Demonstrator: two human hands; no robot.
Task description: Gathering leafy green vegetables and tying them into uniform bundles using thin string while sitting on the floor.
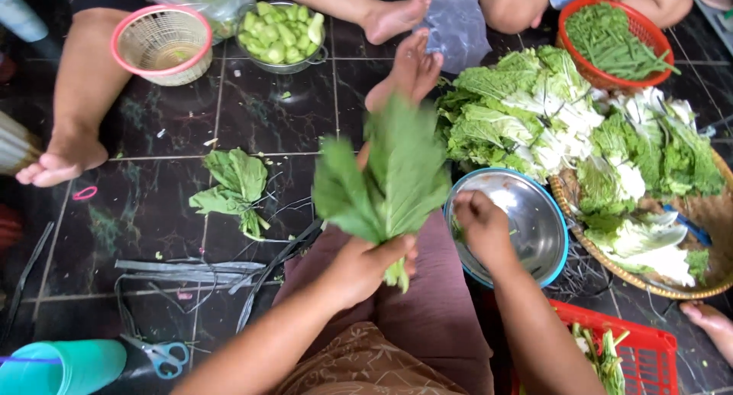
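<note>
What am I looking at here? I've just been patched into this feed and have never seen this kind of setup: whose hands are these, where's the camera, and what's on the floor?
There is no machine here. One camera, worn on a person's head, looks down at their own two bare hands as they sit on a dark tiled floor.

The left hand grips a bunch of broad green leaves by the stems. The right hand reaches into a round steel bowl with a blue rim; what it holds, if anything, is hidden.

Around them lie a tied bundle of green leaves, a heap of leafy cabbage on a woven tray, a red basket of green beans and blue-handled scissors. The bare feet at the top belong to other people.
</note>
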